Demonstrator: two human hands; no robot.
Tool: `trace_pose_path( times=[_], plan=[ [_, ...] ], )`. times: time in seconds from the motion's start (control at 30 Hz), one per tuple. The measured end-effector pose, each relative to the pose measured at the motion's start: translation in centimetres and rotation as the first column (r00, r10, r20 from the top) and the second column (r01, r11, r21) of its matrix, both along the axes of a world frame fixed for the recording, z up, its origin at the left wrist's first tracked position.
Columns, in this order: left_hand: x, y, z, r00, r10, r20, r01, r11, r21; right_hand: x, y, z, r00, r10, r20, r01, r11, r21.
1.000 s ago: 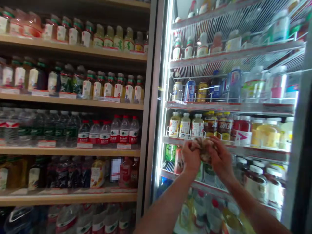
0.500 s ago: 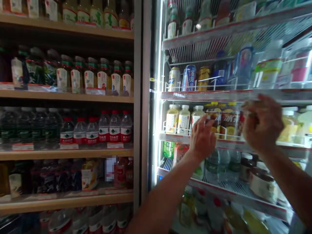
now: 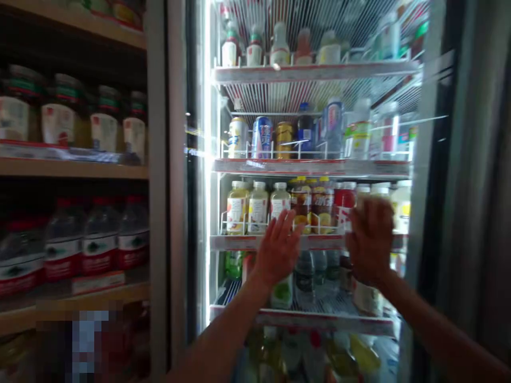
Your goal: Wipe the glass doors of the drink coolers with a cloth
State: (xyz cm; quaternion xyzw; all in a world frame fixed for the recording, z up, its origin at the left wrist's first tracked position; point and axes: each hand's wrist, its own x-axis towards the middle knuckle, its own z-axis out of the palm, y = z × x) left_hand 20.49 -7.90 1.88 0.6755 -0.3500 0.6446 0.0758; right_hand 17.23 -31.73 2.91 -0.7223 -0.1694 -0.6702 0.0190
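My left hand [image 3: 279, 247] is raised before the lit drinks cooler, fingers spread, with nothing in it. It appears in front of the shelf with white-capped bottles [image 3: 258, 206] and yellow-capped dark drink bottles [image 3: 301, 205]. Farther right, my right hand [image 3: 371, 236] is held up, smeared by motion, its fingers seemingly extended. No object shows in it. It partly covers a red-labelled bottle [image 3: 345, 205] and pale bottles beside it. Whether either hand touches the cooler front, I cannot tell.
Cans, including a blue can [image 3: 262, 137], and bottles stand on the shelf above. Clear bottles [image 3: 305, 274] and a wide jar [image 3: 366, 298] sit below. A metal frame [image 3: 175, 186] divides the cooler from wooden shelves of bottles [image 3: 99, 234] at left.
The view has turned right, bringing the cooler to the middle and its right frame into sight. My right hand, curled before, now looks more extended and sits lower. My left hand stays raised with fingers apart.
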Motion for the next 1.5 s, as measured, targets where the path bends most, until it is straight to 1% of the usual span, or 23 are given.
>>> trace_pose_path(
  times=[0.07,0.1,0.13,0.2,0.23,0.27,0.33,0.43,0.47,0.6,0.67,0.7,0.77,0.83,0.87,0.93,1.03,1.13,1.2,1.27,1.33,1.4,1.5],
  plan=[
    [0.2,-0.1,0.0,1.000,0.012,0.024,-0.012,1.000,-0.017,1.0,-0.9,-1.5,0.999,-0.053,-0.003,0.052,0.978,-0.202],
    [0.2,-0.2,0.1,0.999,0.018,0.039,-0.016,0.999,-0.029,1.3,-1.9,-1.5,0.996,-0.084,0.001,0.081,0.966,-0.245],
    [0.2,-0.3,0.1,0.998,0.021,0.054,-0.019,0.999,-0.040,1.3,-3.1,-0.9,0.994,-0.109,0.022,0.111,0.966,-0.232],
    [0.1,-0.4,0.2,0.997,0.024,0.075,-0.020,0.998,-0.053,1.0,-5.2,1.5,0.978,-0.171,0.116,0.168,0.985,0.041],
    [0.1,-0.5,0.3,0.996,0.025,0.082,-0.020,0.998,-0.058,0.7,-5.8,2.7,0.967,-0.175,0.186,0.142,0.974,0.177],
    [0.0,-0.5,0.3,0.996,0.026,0.088,-0.021,0.998,-0.062,0.5,-5.9,3.6,0.960,-0.174,0.221,0.120,0.964,0.238],
    [-0.1,-0.5,0.3,0.995,0.029,0.098,-0.022,0.997,-0.068,0.1,-5.2,4.1,0.964,-0.125,0.233,0.077,0.976,0.203],
    [0.0,-0.5,0.2,0.994,0.023,0.103,-0.016,0.997,-0.073,-0.2,-3.8,2.9,0.988,-0.016,0.154,0.022,0.999,-0.037],
    [0.0,-0.5,0.1,0.994,0.022,0.106,-0.014,0.997,-0.074,-0.2,-3.8,2.8,0.988,-0.017,0.151,0.026,0.998,-0.058],
    [0.1,-0.6,-0.1,0.991,0.053,0.123,-0.044,0.996,-0.076,0.2,-5.1,5.8,0.968,-0.137,0.208,0.104,0.981,0.164],
    [0.1,-0.6,-0.1,0.989,0.075,0.127,-0.066,0.995,-0.072,0.5,-4.9,6.8,0.973,-0.111,0.202,0.074,0.980,0.185],
    [0.0,-0.6,-0.1,0.988,0.085,0.127,-0.077,0.995,-0.070,0.5,-4.4,6.4,0.980,-0.070,0.187,0.044,0.989,0.140],
    [-0.1,-0.6,-0.1,0.987,0.104,0.123,-0.096,0.993,-0.067,0.4,-3.1,4.3,0.994,0.014,0.109,-0.010,0.999,-0.040],
    [-0.2,-0.5,-0.1,0.987,0.114,0.112,-0.107,0.992,-0.062,0.0,-2.0,1.7,0.998,0.066,0.018,-0.059,0.965,-0.255],
    [-0.2,-0.5,-0.1,0.988,0.113,0.105,-0.107,0.992,-0.062,-0.1,-1.8,0.9,0.996,0.086,0.002,-0.081,0.947,-0.310],
    [-0.3,-0.5,0.0,0.990,0.101,0.099,-0.095,0.993,-0.064,-0.3,-2.1,1.1,0.990,0.127,0.058,-0.110,0.965,-0.237],
    [-0.2,-0.5,-0.1,0.992,0.075,0.105,-0.067,0.995,-0.080,-0.3,-3.1,4.9,0.975,0.078,0.208,-0.101,0.990,0.102],
    [-0.2,-0.2,-0.2,0.994,0.046,0.095,-0.040,0.997,-0.062,-1.1,-3.3,8.0,0.972,0.047,0.232,-0.101,0.969,0.226],
    [-0.2,0.0,-0.4,0.996,0.021,0.086,-0.018,0.999,-0.029,-2.2,-3.2,8.6,0.972,0.142,0.188,-0.197,0.928,0.315],
    [-0.2,0.3,-0.6,0.996,0.005,0.084,-0.004,1.000,-0.005,-2.9,-3.1,8.8,0.962,0.212,0.171,-0.267,0.855,0.445],
    [-0.2,0.3,-0.7,0.996,0.001,0.084,-0.001,1.000,-0.002,-2.8,-3.0,9.1,0.954,0.166,0.250,-0.279,0.797,0.536],
    [-0.2,0.2,-0.8,0.997,0.002,0.083,-0.001,1.000,-0.006,-1.6,-2.2,9.3,0.934,0.060,0.353,-0.249,0.816,0.521],
    [-0.2,0.0,-0.9,0.997,0.002,0.073,-0.001,1.000,-0.015,0.6,0.1,7.5,0.955,0.017,0.296,-0.114,0.943,0.313]
  ],
)
